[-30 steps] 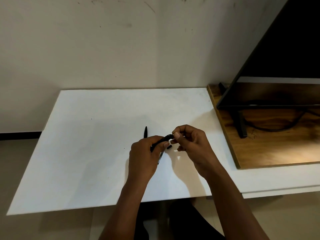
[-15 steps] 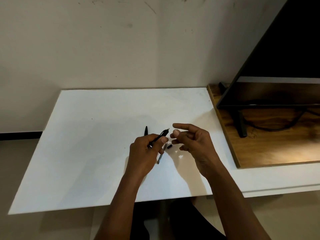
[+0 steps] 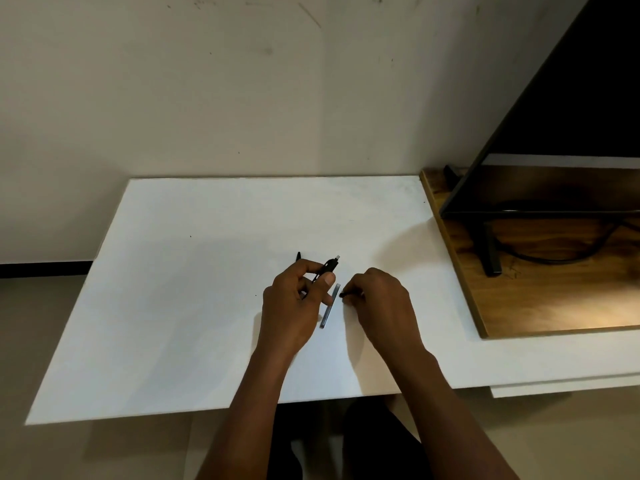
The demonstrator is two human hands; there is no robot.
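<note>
My left hand (image 3: 298, 299) grips a black pen body (image 3: 329, 265) above the white table (image 3: 207, 289), its tip pointing up and right. A thin grey refill (image 3: 329, 308) lies on the table between my hands. My right hand (image 3: 377, 299) is lowered to the table, and its fingertips pinch a small black pen piece (image 3: 343, 294). Another black pen part (image 3: 298, 256) lies on the table just beyond my left hand, partly hidden by it.
A wooden board (image 3: 519, 306) lies on the table to the right, carrying a dark monitor (image 3: 571, 116) on a black stand (image 3: 490, 254) with a black cable (image 3: 554, 259). A cream wall (image 3: 242, 81) stands behind the table.
My right hand let go of the pen tip, dropped to the table and closed on the small black piece. My left hand stayed put, still holding the pen body.
</note>
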